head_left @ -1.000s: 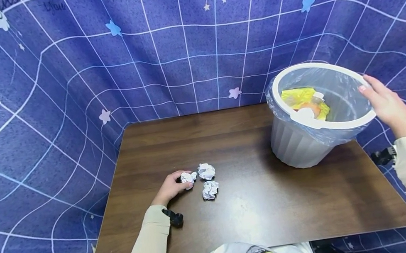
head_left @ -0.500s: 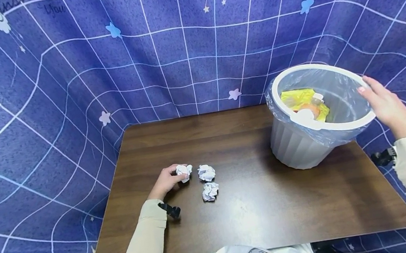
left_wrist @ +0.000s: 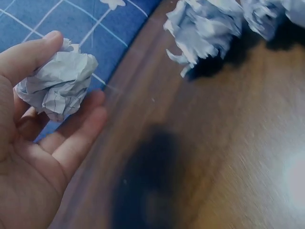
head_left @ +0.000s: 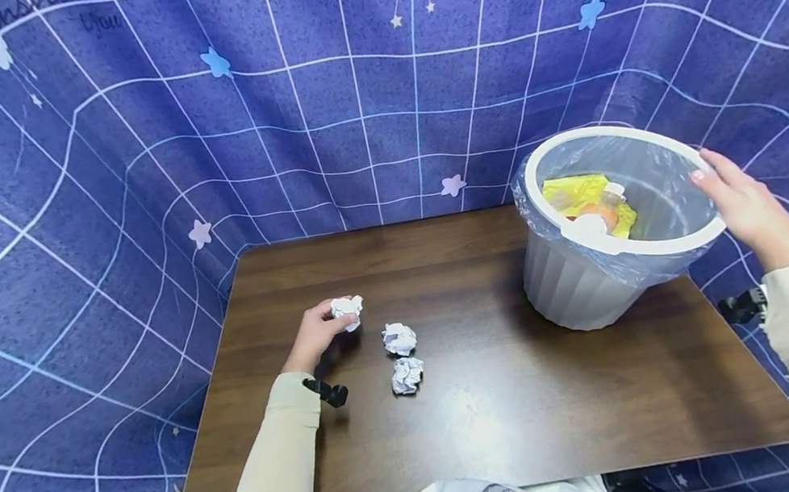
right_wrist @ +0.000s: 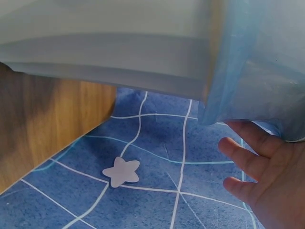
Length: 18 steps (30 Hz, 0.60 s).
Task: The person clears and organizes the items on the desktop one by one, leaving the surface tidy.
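Observation:
My left hand [head_left: 313, 330] pinches a crumpled paper ball [head_left: 347, 311] between thumb and fingers, raised above the table. In the left wrist view the same paper ball [left_wrist: 64, 83] sits between the thumb and the fingers. Two more crumpled balls, one [head_left: 399, 339] behind the other [head_left: 407, 375], lie to its right. My right hand [head_left: 756, 209] holds the rim of a grey trash can [head_left: 577, 282] lined with a clear bag. From the right wrist, several fingers of the hand [right_wrist: 267, 167] show below the rim, outside the can.
A yellow wrapper [head_left: 581, 188] and other trash lie inside the can. The can stands tilted at the right of the brown wooden table [head_left: 505, 444]. Blue patterned cloth [head_left: 324, 140] hangs behind the table and at its sides.
My left hand has drawn the paper ball away from the other two, toward the far left, and lifted it. The right hand stays at the can's rim.

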{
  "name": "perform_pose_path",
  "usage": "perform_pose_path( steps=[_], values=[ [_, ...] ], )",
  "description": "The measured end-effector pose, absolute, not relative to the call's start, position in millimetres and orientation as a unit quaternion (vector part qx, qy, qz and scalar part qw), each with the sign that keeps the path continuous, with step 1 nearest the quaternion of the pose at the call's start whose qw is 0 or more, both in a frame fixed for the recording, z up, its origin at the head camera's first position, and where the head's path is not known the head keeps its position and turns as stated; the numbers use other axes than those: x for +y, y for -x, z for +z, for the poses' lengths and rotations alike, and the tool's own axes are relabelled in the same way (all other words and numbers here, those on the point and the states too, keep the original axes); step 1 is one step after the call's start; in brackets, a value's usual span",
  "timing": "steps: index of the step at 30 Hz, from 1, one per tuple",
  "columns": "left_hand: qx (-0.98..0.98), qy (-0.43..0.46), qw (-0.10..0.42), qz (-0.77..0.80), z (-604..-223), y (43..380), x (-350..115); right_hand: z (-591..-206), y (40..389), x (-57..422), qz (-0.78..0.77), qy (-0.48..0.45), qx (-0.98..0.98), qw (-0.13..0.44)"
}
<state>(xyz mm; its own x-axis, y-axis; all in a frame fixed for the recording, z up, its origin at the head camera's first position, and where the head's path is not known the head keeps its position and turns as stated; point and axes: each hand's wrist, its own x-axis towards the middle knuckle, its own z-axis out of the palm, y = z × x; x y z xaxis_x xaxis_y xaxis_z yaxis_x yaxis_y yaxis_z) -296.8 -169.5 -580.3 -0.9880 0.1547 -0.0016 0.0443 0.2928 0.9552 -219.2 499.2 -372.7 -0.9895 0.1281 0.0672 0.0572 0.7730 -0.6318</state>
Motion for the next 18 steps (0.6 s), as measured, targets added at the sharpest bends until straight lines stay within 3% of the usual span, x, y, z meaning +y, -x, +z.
perform_pose_path(
  steps=[18],
  values=[
    [0.790,-0.076,0.015,0.609,-536.4,332.0,-132.0,-372.5,220.0,499.3,0.333,0.043,-0.940,0.056]
  ],
)
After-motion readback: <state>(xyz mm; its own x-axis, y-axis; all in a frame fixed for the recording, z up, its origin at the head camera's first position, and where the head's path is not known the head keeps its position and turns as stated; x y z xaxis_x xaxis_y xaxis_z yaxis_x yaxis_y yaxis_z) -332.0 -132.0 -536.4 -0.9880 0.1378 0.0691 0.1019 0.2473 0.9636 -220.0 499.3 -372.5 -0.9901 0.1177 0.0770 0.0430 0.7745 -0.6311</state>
